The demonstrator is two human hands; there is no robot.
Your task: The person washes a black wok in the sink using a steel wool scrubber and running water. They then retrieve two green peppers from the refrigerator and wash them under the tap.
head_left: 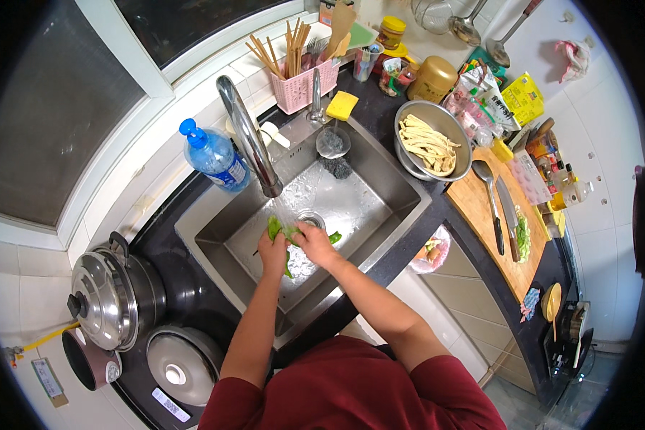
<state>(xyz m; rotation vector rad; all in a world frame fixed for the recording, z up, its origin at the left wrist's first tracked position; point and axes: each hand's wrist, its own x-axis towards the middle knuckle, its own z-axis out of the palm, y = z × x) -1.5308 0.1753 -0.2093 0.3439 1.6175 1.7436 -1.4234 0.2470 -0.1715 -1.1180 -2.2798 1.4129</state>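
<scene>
Under the running faucet point(249, 136), both my hands are over the steel sink point(380, 222). My left hand point(271, 254) is closed around shiny green vegetable pieces that look like green pepper point(274, 228). Close beside it, my right hand point(315, 245) curls its fingers on the same green pepper, where the water falls. My fingers hide much of what they hold. Another green piece point(335, 237) shows just past my right hand, near the drain point(309, 219). Water is splashed across the sink's bottom.
Right of the sink stands a steel bowl point(463, 136) of pale yellow strips. A cutting board point(469, 192) carries a spoon point(491, 204), a knife point(507, 208) and chopped greens point(524, 239). Left are a blue bottle point(218, 159), a lidded pot point(107, 301) and a rice cooker point(181, 367).
</scene>
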